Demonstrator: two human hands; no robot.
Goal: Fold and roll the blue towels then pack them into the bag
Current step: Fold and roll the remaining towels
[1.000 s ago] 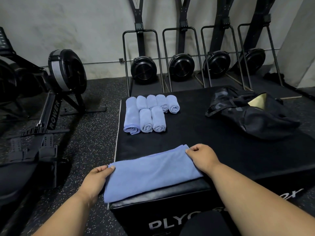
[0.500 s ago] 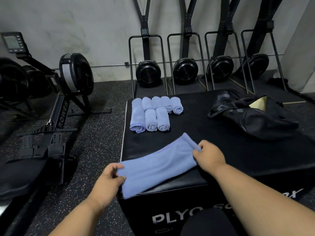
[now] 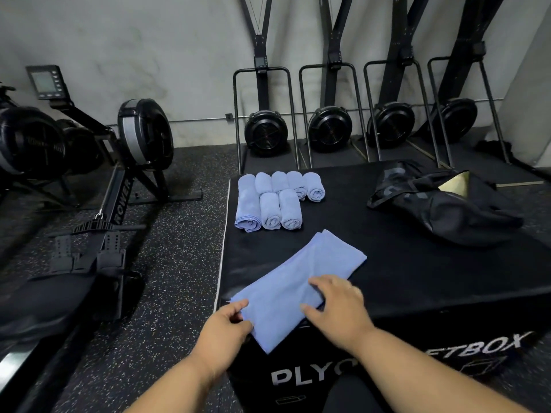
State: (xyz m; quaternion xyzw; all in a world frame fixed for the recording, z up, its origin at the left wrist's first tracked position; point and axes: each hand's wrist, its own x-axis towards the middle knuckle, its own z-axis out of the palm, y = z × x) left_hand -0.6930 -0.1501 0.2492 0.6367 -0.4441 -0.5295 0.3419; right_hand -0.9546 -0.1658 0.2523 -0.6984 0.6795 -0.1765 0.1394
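Seven rolled towels [image 3: 275, 201] already lie in two rows, well beyond your fingers, and none is in the bag [image 3: 444, 210] yet. One folded towel [image 3: 301, 284] lies flat on the plyo box [image 3: 417, 278], still unrolled. Your left hand [image 3: 223, 326] pinches its near corner, and your right hand [image 3: 340, 305] rests on it with relaxed, spread fingers, gripping nothing. I judge the rolling of this one is next, then all the packing. The bag lies far to the right of your fingers, its mouth partly open. A rowing machine [image 3: 119, 186] stands on the floor to the left; nothing blocks your way.
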